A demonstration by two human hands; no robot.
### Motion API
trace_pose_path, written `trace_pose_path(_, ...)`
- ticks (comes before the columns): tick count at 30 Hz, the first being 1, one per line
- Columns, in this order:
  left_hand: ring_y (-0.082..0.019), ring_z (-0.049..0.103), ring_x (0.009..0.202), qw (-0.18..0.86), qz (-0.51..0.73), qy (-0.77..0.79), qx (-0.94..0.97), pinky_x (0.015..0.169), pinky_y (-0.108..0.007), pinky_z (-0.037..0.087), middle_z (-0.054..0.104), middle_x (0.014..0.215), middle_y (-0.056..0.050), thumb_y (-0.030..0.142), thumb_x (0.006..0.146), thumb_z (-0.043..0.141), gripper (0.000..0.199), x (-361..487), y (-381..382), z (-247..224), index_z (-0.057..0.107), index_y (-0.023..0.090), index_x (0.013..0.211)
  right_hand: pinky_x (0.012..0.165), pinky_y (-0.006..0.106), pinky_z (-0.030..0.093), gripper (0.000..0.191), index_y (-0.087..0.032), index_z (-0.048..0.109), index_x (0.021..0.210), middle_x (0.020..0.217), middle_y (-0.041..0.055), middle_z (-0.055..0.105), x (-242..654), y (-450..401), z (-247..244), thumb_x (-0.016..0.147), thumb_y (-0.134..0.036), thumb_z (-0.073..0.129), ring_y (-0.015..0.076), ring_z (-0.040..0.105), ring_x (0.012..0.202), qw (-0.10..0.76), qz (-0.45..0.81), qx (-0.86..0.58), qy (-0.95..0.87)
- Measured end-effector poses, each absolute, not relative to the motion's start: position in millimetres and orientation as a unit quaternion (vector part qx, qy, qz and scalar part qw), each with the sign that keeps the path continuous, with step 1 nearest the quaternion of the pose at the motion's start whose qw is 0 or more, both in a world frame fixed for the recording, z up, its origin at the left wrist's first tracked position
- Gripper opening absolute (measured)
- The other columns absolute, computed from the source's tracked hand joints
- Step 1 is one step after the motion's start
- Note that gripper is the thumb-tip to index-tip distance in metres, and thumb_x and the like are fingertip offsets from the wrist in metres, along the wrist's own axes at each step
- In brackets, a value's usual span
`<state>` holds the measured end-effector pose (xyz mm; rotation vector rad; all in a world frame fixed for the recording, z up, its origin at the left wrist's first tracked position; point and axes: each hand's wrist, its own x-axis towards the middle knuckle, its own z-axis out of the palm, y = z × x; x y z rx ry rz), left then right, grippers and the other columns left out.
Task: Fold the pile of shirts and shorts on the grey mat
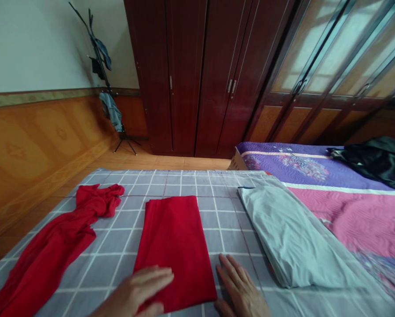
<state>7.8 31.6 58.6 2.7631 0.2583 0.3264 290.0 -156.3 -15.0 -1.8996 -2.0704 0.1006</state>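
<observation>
A red cloth (179, 242), folded into a flat rectangle, lies on the grey checked cover (118, 264). Over its lower left part is my left hand (140, 290), fingers stretched out and holding nothing. My right hand (239, 288) is at the cloth's lower right edge, palm down with fingers spread, over the checked cover and holding nothing. To the left, a second red garment (59, 240) lies long and crumpled. Pale grey-green folded fabric (296, 242) rests to the right of my right hand.
Beyond the right side is a purple and pink quilt (356, 211) with a dark garment (378, 160) on it. Dark red wardrobes (187, 79) stand along the back. A coat stand (101, 66) with hanging items is at the back left.
</observation>
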Motion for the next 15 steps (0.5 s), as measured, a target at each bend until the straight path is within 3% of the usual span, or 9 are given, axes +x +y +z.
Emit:
trace_pose_path(4, -0.019, 0.056, 0.119, 0.237, 0.153, 0.272, 0.92, 0.104, -0.035, 0.043, 0.061, 0.129, -0.003, 0.034, 0.092, 0.044, 0.037, 42.3, 99.1, 53.2, 0.06, 0.024, 0.124, 0.1, 0.048, 0.045, 0.028, -0.018, 0.066, 0.105, 0.139, 0.0146, 0.049, 267.7, -136.2, -8.1, 0.085, -0.035, 0.058, 0.0342, 0.043, 0.129, 0.198, 0.054, -0.731, -0.651)
trace_pose_path(8, -0.021, 0.055, 0.119, 0.225, 0.163, 0.309, 0.91, 0.107, -0.037, 0.039, 0.061, 0.127, -0.008, 0.035, 0.088, 0.04, 0.043, 88.0, 165.2, 35.3, 0.062, 0.016, 0.119, 0.106, 0.053, 0.036, 0.019, -0.013, 0.066, 0.093, 0.142, 0.0196, 0.044, 246.6, -119.1, 10.7, 0.079, -0.026, 0.061, 0.0371, 0.034, 0.134, 0.188, 0.128, -0.774, -0.591)
trace_pose_path(12, -0.023, 0.056, 0.116, 0.219, 0.129, 0.305, 0.918, 0.104, -0.036, 0.04, 0.062, 0.124, -0.011, 0.039, 0.085, 0.042, 0.047, 117.6, 196.6, 21.8, 0.062, 0.014, 0.119, 0.109, 0.051, 0.031, 0.005, -0.014, 0.064, 0.076, 0.145, 0.017, 0.04, 239.8, -118.8, 23.3, 0.073, -0.016, 0.061, 0.0361, 0.026, 0.138, 0.214, 0.198, -0.789, -0.541)
trace_pose_path(15, -0.026, 0.058, 0.112, 0.22, 0.095, 0.286, 0.928, 0.1, -0.037, 0.042, 0.065, 0.118, -0.012, 0.042, 0.08, 0.048, 0.048, 130.9, 201.1, 17.2, 0.063, 0.014, 0.117, 0.104, 0.042, 0.036, 0.006, -0.016, 0.061, 0.07, 0.135, 0.0136, 0.052, 241.4, -122.4, 26.1, 0.069, -0.01, 0.061, 0.031, 0.037, 0.132, 0.284, 0.201, -0.784, -0.514)
